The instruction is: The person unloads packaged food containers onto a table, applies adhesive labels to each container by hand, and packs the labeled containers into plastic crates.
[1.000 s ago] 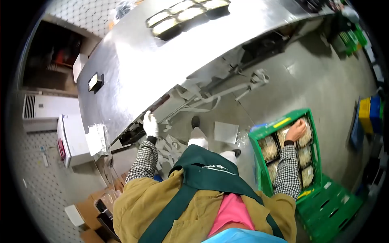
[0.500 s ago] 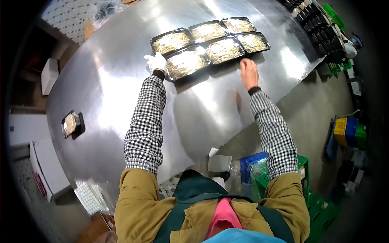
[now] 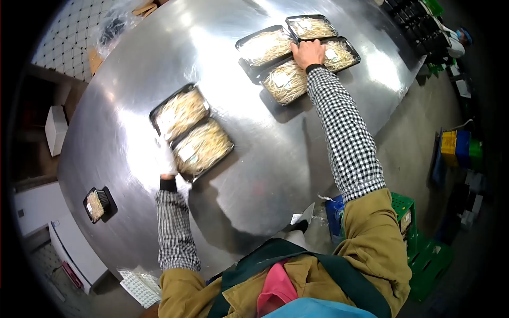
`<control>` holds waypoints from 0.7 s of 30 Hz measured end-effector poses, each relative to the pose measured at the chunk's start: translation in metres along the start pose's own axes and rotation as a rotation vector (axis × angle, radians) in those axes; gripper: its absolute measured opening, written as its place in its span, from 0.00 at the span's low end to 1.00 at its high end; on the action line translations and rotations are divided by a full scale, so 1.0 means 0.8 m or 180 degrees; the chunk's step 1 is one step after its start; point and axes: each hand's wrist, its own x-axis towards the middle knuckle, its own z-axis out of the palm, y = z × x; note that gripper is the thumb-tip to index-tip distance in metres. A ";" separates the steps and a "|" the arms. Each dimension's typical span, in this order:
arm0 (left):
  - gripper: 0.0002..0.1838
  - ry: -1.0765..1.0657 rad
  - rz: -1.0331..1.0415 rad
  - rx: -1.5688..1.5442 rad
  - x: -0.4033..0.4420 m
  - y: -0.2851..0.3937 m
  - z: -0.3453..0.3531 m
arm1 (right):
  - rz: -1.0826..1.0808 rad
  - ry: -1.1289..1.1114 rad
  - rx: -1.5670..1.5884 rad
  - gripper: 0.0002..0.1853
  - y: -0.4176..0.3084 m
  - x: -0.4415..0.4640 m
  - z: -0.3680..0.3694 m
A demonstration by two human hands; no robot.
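My left hand, in a white glove, is against the left side of two black trays of bean sprouts: a nearer tray and a farther tray. Motion and glare smear its fingers. My bare right hand has its fingers curled over the meeting edges of a group of similar trays. In that group are a near-left tray, a far-left tray, a far-right tray and a near-right tray. The tops of the trays look shiny, with white labels.
The trays lie on a large metal table with a curved left edge. A small sprout tray sits at far left. Green crates stand at lower right, black stacked trays at upper right. Another person is at far right.
Two trays have moved left and nearer with my left hand, away from the rest. My right hand has moved up and left from beside the trays onto the remaining group.
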 end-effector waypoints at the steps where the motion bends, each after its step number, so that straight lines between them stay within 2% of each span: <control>1: 0.26 0.0011 0.0094 0.0094 -0.016 0.006 -0.024 | 0.0106 -0.0026 0.0201 0.23 0.002 0.002 0.008; 3: 0.21 -0.0159 0.0187 -0.0043 -0.036 -0.005 -0.064 | 0.0134 -0.0144 0.0475 0.20 0.000 -0.005 0.003; 4: 0.19 -0.0047 0.0223 0.0199 -0.038 -0.024 -0.081 | -0.0081 0.0007 0.0439 0.20 0.000 -0.015 0.002; 6: 0.17 0.0025 0.0404 -0.0216 -0.074 0.006 -0.093 | -0.0363 0.0487 0.0513 0.19 -0.002 -0.045 0.005; 8: 0.19 0.0058 0.0410 -0.0171 -0.091 0.009 -0.099 | -0.0253 0.0098 0.0873 0.18 0.003 -0.067 0.011; 9: 0.20 -0.0021 0.0379 -0.0058 -0.079 -0.024 -0.110 | -0.0124 0.0047 0.1066 0.18 0.002 -0.078 0.008; 10: 0.20 -0.0041 0.0095 -0.0200 -0.082 -0.024 -0.111 | -0.0026 -0.0088 0.1370 0.17 0.006 -0.081 0.015; 11: 0.19 0.0194 0.0550 -0.0029 -0.087 -0.022 -0.109 | 0.0063 -0.0214 0.1571 0.16 0.008 -0.095 0.011; 12: 0.19 0.0365 0.1021 0.0124 -0.090 -0.021 -0.102 | -0.0462 -0.0144 0.1362 0.12 0.007 -0.101 0.029; 14: 0.19 0.0199 0.0581 0.0372 -0.053 -0.061 -0.115 | -0.1501 0.0109 0.0933 0.05 0.006 -0.114 0.060; 15: 0.21 0.0091 0.0380 0.0906 -0.072 -0.027 -0.116 | -0.1219 0.0165 0.0924 0.07 0.013 -0.143 0.035; 16: 0.23 -0.0003 0.0224 0.1453 -0.088 0.010 -0.116 | 0.0143 -0.0103 0.2737 0.23 0.022 -0.172 0.009; 18: 0.23 0.0291 0.0824 0.2148 -0.081 0.009 -0.117 | 0.0364 -0.0209 0.2387 0.13 0.085 -0.263 -0.062; 20: 0.23 0.0121 0.0905 0.2040 -0.146 0.096 -0.084 | 0.0467 -0.0308 0.2135 0.10 0.138 -0.328 -0.107; 21: 0.21 0.0031 0.1163 0.2078 -0.162 0.114 -0.079 | -0.0235 0.0052 0.0873 0.10 0.175 -0.375 -0.104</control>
